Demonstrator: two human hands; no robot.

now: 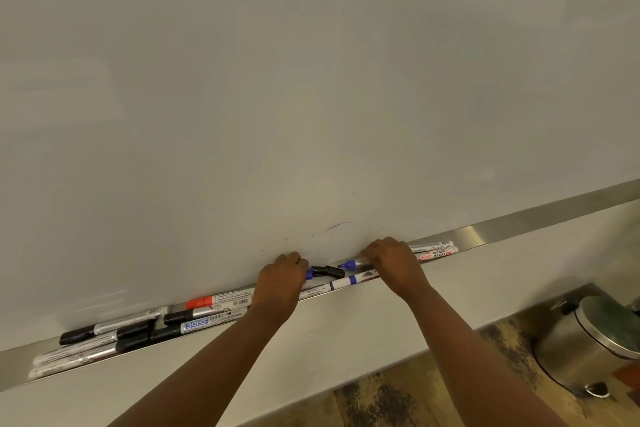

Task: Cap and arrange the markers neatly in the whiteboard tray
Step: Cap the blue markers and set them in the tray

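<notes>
Uncapped blue marker (349, 264) is lying in the whiteboard tray (519, 224), tip pointing left. Right hand (391, 258) is curling its fingers over this marker's barrel, holding it. Just left of the tip, a black cap (329, 270) is lying loose in the tray. Left hand (282, 274) is closing round something blue (309, 274) beside that cap; what it is, cannot tell. Two capless-end markers (437, 250) are lying parallel right of the right hand. A red-capped marker (218, 300) and black-capped markers (114, 333) are lying jumbled at the tray's left end. A steel pedal bin (585, 347) is standing on the floor, lower right.
</notes>
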